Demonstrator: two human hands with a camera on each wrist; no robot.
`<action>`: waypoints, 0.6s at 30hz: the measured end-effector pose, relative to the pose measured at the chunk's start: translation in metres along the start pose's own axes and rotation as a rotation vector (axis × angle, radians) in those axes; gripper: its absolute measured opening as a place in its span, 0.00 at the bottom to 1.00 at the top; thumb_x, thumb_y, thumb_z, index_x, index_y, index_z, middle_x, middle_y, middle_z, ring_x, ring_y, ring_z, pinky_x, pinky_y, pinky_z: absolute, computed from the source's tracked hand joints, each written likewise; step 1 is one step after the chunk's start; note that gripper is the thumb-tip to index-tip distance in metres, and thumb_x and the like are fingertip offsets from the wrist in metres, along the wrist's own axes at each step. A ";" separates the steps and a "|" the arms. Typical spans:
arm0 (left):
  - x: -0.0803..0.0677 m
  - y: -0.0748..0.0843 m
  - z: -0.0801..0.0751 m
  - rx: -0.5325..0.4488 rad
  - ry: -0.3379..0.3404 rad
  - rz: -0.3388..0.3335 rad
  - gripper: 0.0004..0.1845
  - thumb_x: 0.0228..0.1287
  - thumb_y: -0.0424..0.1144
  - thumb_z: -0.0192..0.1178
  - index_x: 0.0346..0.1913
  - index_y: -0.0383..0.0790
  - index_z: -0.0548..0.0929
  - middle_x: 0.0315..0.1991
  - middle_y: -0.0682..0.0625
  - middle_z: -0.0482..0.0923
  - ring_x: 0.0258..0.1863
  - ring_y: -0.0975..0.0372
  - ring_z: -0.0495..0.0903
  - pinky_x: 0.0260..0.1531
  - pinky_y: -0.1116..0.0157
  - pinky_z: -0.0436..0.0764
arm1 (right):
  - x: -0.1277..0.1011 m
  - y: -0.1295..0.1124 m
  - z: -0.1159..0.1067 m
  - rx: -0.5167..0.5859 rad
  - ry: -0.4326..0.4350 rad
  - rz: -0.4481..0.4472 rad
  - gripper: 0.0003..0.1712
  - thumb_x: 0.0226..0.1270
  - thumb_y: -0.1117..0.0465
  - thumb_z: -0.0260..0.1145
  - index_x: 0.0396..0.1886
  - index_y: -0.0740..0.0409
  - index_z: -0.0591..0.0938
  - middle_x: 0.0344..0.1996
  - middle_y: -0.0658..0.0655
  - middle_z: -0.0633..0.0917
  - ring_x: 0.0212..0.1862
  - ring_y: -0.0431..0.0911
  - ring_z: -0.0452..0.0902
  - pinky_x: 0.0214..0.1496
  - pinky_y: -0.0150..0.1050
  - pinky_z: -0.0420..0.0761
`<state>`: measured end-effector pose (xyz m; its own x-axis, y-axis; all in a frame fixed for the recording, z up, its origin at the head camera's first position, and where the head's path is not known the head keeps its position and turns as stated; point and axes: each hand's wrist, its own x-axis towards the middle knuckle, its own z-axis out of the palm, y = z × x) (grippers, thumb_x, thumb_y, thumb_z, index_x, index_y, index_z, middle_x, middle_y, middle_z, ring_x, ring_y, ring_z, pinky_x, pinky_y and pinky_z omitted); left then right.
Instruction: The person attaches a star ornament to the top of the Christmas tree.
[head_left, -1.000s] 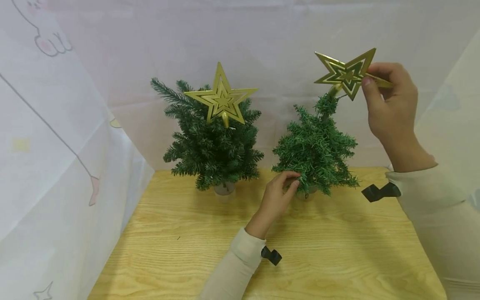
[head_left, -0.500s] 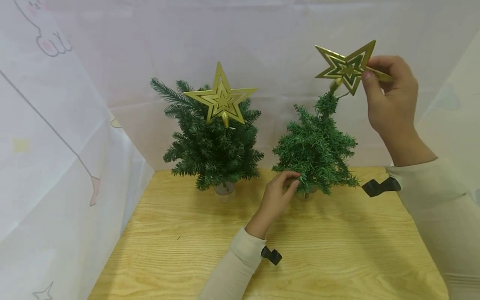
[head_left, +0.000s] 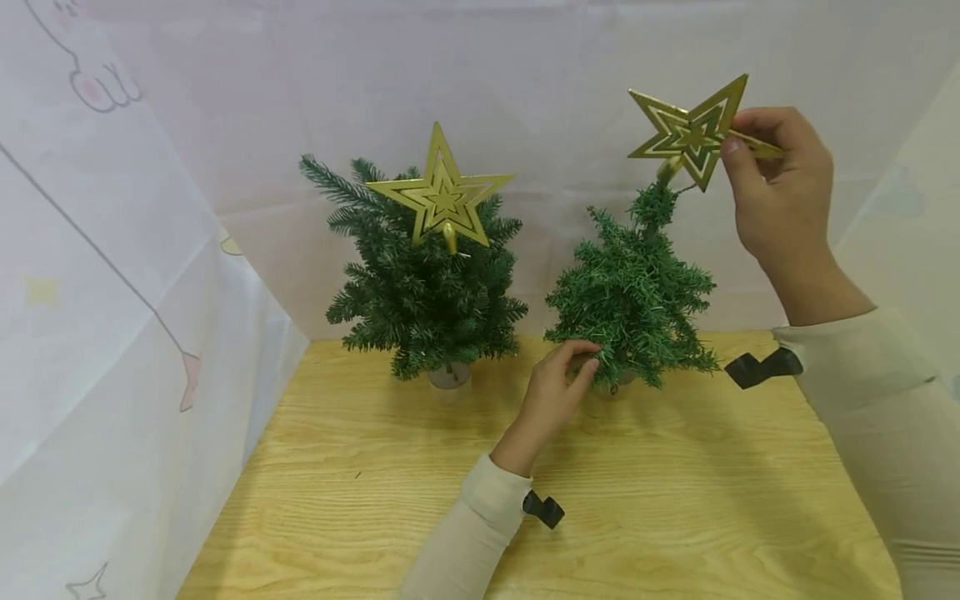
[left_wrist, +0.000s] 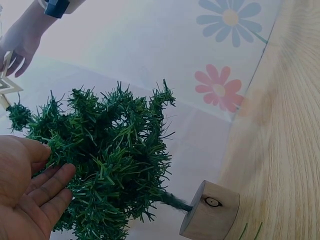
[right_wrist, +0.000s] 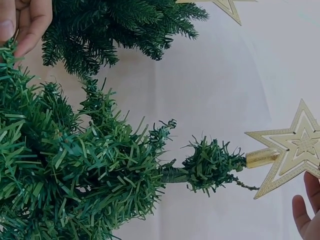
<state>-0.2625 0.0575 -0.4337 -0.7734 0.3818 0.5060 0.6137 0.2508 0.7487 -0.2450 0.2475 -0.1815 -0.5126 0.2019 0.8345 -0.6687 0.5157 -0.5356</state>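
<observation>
A small artificial Christmas tree (head_left: 633, 300) stands at the right on a round wooden base (left_wrist: 212, 212). My right hand (head_left: 787, 183) pinches one arm of a gold star topper (head_left: 693, 137) between thumb and fingers. The star tilts over the tree's tip, and its gold socket (right_wrist: 262, 157) meets the top foliage; how far it sits over the tip is hidden. Low on the same tree's left side, my left hand (head_left: 555, 383) holds a branch tip between thumb and fingers. A thin bare twig (right_wrist: 246, 186) sticks out beside the socket.
To the left stands a second, darker tree (head_left: 427, 292), bearing another gold star (head_left: 444, 196) at its top. Both trees stand near the back of the wooden table (head_left: 450, 517). Pale printed cloth (head_left: 555, 100) hangs close behind and at the sides.
My right hand has risen a little with the star, and its socket shows higher against the treetop. My left hand and the other tree have stayed put.
</observation>
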 end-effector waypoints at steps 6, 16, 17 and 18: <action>0.000 -0.001 0.001 -0.004 -0.003 -0.004 0.16 0.68 0.49 0.47 0.56 0.55 0.70 0.51 0.63 0.70 0.52 0.74 0.71 0.46 0.65 0.76 | 0.001 0.001 -0.002 -0.021 -0.006 0.003 0.10 0.63 0.67 0.58 0.43 0.61 0.80 0.37 0.51 0.80 0.41 0.42 0.76 0.39 0.30 0.71; 0.000 -0.001 0.001 0.008 -0.002 0.006 0.16 0.68 0.48 0.47 0.56 0.55 0.70 0.51 0.62 0.71 0.51 0.73 0.71 0.47 0.70 0.74 | 0.004 0.004 -0.003 -0.013 -0.020 -0.010 0.10 0.63 0.67 0.58 0.42 0.62 0.80 0.38 0.54 0.81 0.41 0.41 0.77 0.40 0.29 0.72; 0.000 -0.001 0.001 0.006 -0.002 0.004 0.16 0.68 0.49 0.46 0.56 0.55 0.70 0.51 0.62 0.71 0.51 0.74 0.71 0.47 0.70 0.74 | 0.004 0.003 -0.003 -0.023 -0.022 -0.011 0.10 0.63 0.67 0.58 0.42 0.62 0.80 0.38 0.54 0.81 0.41 0.41 0.77 0.41 0.29 0.72; 0.000 -0.001 0.001 0.005 -0.003 0.003 0.16 0.68 0.49 0.47 0.56 0.55 0.70 0.51 0.62 0.71 0.51 0.74 0.71 0.47 0.70 0.74 | 0.004 0.004 -0.004 -0.036 -0.024 -0.012 0.10 0.63 0.66 0.58 0.42 0.62 0.81 0.38 0.54 0.81 0.41 0.41 0.77 0.41 0.29 0.72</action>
<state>-0.2628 0.0579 -0.4346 -0.7714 0.3850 0.5067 0.6163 0.2539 0.7454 -0.2474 0.2530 -0.1798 -0.5176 0.1754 0.8374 -0.6554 0.5479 -0.5199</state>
